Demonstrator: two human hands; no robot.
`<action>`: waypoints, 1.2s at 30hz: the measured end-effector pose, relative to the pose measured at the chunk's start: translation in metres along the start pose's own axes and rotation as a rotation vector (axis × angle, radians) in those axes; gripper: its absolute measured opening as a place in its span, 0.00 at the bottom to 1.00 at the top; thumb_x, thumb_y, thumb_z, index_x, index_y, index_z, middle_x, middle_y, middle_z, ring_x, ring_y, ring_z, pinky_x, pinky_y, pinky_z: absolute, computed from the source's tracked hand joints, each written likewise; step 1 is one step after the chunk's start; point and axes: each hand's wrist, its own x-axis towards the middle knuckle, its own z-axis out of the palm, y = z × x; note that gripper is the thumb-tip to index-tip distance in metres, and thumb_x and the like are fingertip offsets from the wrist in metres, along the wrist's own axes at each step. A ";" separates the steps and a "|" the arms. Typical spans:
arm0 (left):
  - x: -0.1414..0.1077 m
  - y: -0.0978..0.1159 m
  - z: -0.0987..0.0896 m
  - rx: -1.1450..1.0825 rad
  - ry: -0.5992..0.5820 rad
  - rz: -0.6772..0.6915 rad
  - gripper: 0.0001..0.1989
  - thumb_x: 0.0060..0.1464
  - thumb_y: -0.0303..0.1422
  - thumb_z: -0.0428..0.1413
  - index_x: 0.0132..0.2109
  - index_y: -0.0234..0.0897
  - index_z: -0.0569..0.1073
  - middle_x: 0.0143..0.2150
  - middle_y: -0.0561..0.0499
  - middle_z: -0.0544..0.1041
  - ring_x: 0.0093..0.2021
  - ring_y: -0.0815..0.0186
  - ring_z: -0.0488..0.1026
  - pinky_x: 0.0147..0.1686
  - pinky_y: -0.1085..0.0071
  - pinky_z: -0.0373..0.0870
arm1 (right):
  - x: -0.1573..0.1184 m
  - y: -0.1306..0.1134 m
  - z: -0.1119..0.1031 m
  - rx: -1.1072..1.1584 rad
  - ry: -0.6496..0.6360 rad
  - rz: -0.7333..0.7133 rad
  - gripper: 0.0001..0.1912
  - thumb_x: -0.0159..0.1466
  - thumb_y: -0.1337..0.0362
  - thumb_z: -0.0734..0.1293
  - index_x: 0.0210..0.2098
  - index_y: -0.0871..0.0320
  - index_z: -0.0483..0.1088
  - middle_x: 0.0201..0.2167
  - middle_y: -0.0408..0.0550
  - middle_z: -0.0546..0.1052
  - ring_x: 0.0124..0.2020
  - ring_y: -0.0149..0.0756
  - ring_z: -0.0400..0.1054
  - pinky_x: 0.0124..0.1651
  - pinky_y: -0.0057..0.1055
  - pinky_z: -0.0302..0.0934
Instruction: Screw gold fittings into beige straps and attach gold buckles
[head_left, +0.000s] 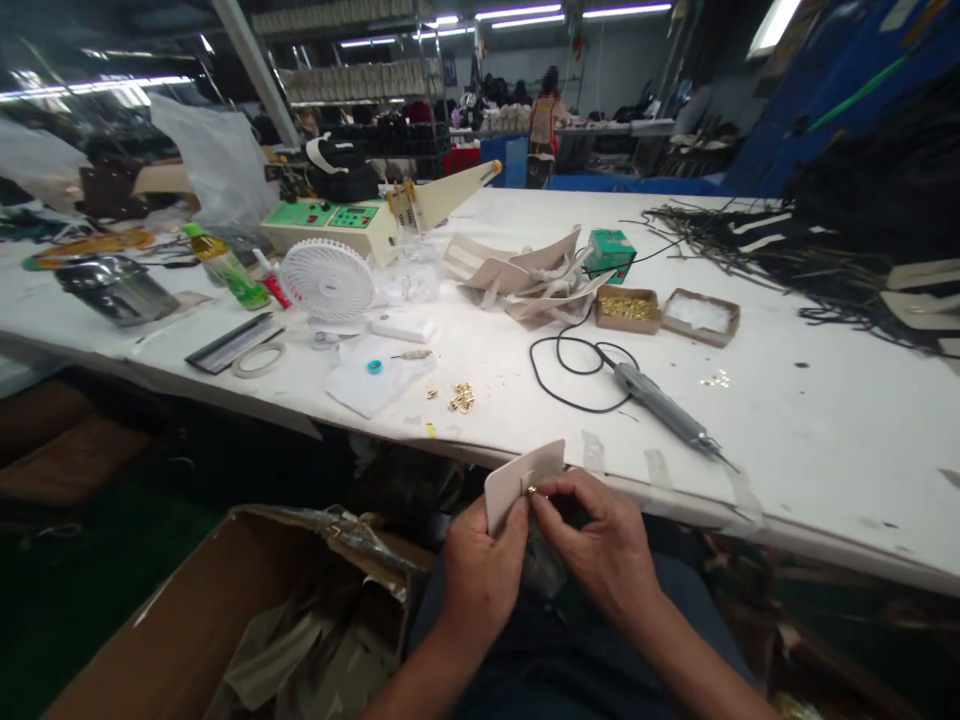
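Note:
My left hand grips a flat beige panel by its lower edge, thumb on the face turned toward me. Pinched between thumb and forefinger of my right hand is a small gold metal piece, touching the panel near a slit. On the white table beyond, a small pile of gold pieces lies near the front edge. A grey electric screwdriver with a black cord rests to the right. Farther back stand a box of gold parts and a box of white pieces.
A white fan, a green-labelled bottle and a steel pot stand at the left. Beige panels are heaped mid-table. An open carton sits below, left of my lap. A person is far back.

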 end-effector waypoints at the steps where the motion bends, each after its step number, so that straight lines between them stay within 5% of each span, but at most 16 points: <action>1: -0.002 0.001 0.003 0.021 0.000 0.026 0.10 0.57 0.37 0.63 0.43 0.38 0.86 0.36 0.49 0.85 0.37 0.58 0.80 0.38 0.70 0.75 | -0.001 -0.001 -0.005 -0.010 0.018 -0.011 0.05 0.65 0.67 0.69 0.33 0.53 0.77 0.30 0.42 0.80 0.30 0.35 0.74 0.35 0.29 0.68; 13: -0.019 0.001 0.028 0.280 -0.048 0.296 0.12 0.65 0.36 0.58 0.48 0.46 0.86 0.39 0.49 0.86 0.36 0.59 0.81 0.42 0.68 0.76 | -0.014 -0.003 -0.038 0.010 0.103 -0.086 0.06 0.67 0.70 0.69 0.36 0.53 0.78 0.31 0.43 0.82 0.32 0.34 0.76 0.37 0.28 0.69; 21: -0.019 0.007 0.039 0.367 -0.076 0.601 0.14 0.67 0.29 0.55 0.54 0.43 0.82 0.44 0.49 0.86 0.42 0.61 0.83 0.51 0.66 0.78 | -0.021 0.003 -0.048 -0.002 0.222 0.086 0.02 0.66 0.64 0.73 0.35 0.54 0.79 0.30 0.42 0.82 0.30 0.36 0.77 0.36 0.28 0.70; 26: -0.024 0.001 0.043 0.424 -0.082 0.758 0.20 0.66 0.24 0.55 0.62 0.43 0.74 0.53 0.47 0.83 0.53 0.62 0.81 0.58 0.66 0.77 | -0.024 0.004 -0.047 0.010 0.240 -0.051 0.06 0.69 0.69 0.70 0.39 0.53 0.79 0.35 0.43 0.83 0.36 0.34 0.78 0.42 0.27 0.71; 31: -0.029 -0.008 0.042 0.546 -0.078 0.752 0.30 0.64 0.26 0.56 0.71 0.41 0.63 0.64 0.41 0.74 0.65 0.56 0.73 0.65 0.59 0.73 | -0.025 0.001 -0.051 0.035 0.075 -0.093 0.23 0.60 0.73 0.70 0.55 0.53 0.76 0.49 0.48 0.81 0.51 0.41 0.76 0.57 0.35 0.70; 34: -0.030 -0.013 0.042 0.638 -0.067 0.765 0.36 0.63 0.31 0.60 0.74 0.40 0.57 0.69 0.37 0.67 0.69 0.52 0.68 0.65 0.56 0.73 | -0.024 -0.001 -0.056 0.088 -0.067 -0.018 0.34 0.54 0.70 0.74 0.60 0.52 0.72 0.56 0.49 0.79 0.56 0.45 0.73 0.60 0.38 0.68; 36: -0.031 -0.017 0.044 0.669 -0.050 0.778 0.41 0.61 0.34 0.61 0.75 0.39 0.53 0.70 0.35 0.64 0.69 0.49 0.68 0.63 0.54 0.74 | -0.022 -0.003 -0.058 0.127 -0.103 0.067 0.32 0.54 0.68 0.75 0.59 0.51 0.73 0.55 0.48 0.79 0.55 0.45 0.74 0.59 0.36 0.68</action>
